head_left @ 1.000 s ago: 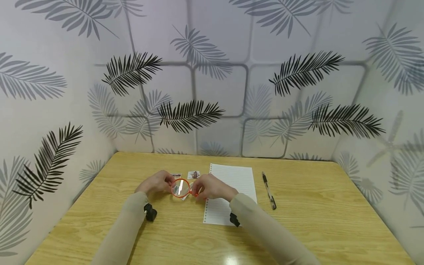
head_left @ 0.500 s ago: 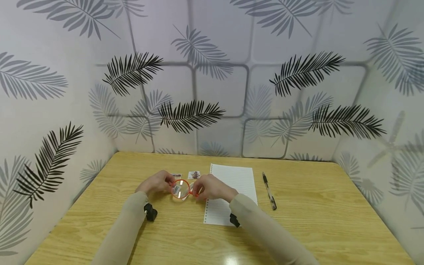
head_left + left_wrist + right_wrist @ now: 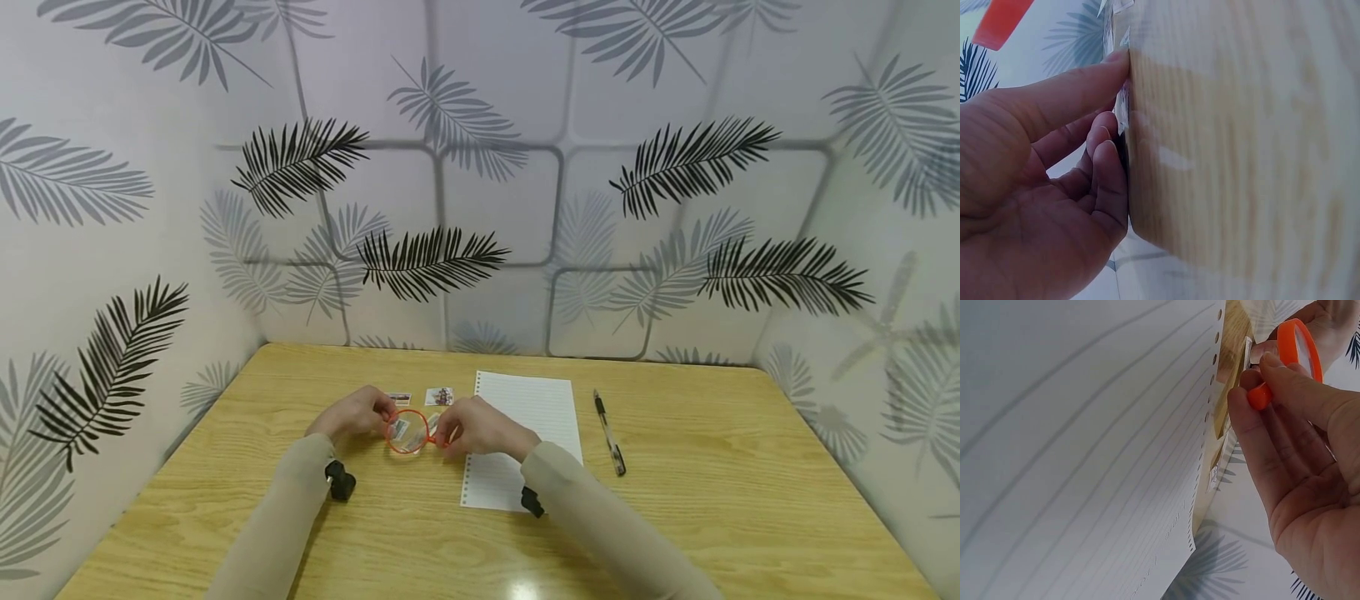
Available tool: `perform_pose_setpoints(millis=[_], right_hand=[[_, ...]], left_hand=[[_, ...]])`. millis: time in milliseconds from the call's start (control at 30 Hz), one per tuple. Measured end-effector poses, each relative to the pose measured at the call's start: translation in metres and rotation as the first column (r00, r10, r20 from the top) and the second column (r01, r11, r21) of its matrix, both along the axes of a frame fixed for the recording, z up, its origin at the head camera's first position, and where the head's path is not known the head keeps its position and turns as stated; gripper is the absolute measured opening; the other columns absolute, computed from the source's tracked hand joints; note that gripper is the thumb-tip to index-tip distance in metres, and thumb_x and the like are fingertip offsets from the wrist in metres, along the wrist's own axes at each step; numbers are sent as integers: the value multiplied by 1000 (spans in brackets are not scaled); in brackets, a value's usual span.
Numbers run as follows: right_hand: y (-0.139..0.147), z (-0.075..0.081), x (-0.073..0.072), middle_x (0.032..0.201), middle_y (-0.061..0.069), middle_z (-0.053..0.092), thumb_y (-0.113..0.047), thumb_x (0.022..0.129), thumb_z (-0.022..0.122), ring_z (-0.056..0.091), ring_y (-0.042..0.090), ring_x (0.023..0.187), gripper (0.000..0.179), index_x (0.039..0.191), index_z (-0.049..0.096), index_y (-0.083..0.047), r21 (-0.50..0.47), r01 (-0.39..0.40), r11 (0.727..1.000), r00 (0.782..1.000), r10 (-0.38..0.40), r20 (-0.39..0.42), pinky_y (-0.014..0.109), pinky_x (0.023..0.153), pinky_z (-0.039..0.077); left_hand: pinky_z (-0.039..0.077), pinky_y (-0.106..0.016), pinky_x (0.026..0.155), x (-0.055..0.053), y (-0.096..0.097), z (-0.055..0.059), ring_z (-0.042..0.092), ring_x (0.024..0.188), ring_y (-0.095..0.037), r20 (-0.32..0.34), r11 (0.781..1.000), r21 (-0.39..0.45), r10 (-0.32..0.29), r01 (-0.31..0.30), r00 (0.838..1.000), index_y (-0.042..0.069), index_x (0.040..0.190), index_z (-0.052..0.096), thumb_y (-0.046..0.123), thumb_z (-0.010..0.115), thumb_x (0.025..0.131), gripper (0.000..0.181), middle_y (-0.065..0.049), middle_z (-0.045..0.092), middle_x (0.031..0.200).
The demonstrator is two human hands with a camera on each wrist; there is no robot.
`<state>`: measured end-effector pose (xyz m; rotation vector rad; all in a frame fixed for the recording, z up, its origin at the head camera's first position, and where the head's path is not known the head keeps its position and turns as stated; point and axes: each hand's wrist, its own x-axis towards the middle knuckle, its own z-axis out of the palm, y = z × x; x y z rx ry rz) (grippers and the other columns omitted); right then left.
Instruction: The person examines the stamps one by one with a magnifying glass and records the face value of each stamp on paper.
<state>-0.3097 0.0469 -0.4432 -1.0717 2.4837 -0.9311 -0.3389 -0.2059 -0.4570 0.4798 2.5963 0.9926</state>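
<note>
My right hand [image 3: 483, 427] holds an orange-rimmed magnifying glass [image 3: 430, 438], its short handle pinched between thumb and forefinger in the right wrist view. The lens hangs over small printed paper pieces, like stamps. One stamp-like piece [image 3: 399, 430] shows through the lens beside my left fingers. In the left wrist view, my left hand [image 3: 1054, 169] has its thumb and curled fingers at the edge of a stamp-like piece [image 3: 1124, 109], low against the tabletop. Two more pieces, a pictured one [image 3: 439, 396] and another [image 3: 401, 399], lie just beyond the hands.
A lined, punched sheet of paper [image 3: 528, 402] lies under my right forearm. A black-capped clear pen [image 3: 609, 433] rests to its right. The wooden table [image 3: 712, 467] meets a leaf-patterned wall [image 3: 495, 208] at the back. Dark wrist cameras [image 3: 341, 482] sit on both wrists.
The magnifying glass has dipped slightly towards me and tilted, and the bright glare on its lens has gone. Both hands have stayed nearly in place.
</note>
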Motion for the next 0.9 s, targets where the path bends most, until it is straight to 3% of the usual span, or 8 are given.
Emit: perform_pose_setpoints(millis=[900], right_hand=[[1, 4, 3, 86, 1, 71, 2, 77, 79, 65, 4, 75, 13, 85, 73, -6, -7, 5, 1000, 1000, -5, 28, 18, 65, 52]], left_hand=[[38, -27, 66, -1, 0, 0, 45, 75, -15, 55, 999, 20, 46, -47, 997, -4, 95, 66, -2, 75, 81, 16, 0, 51, 78]])
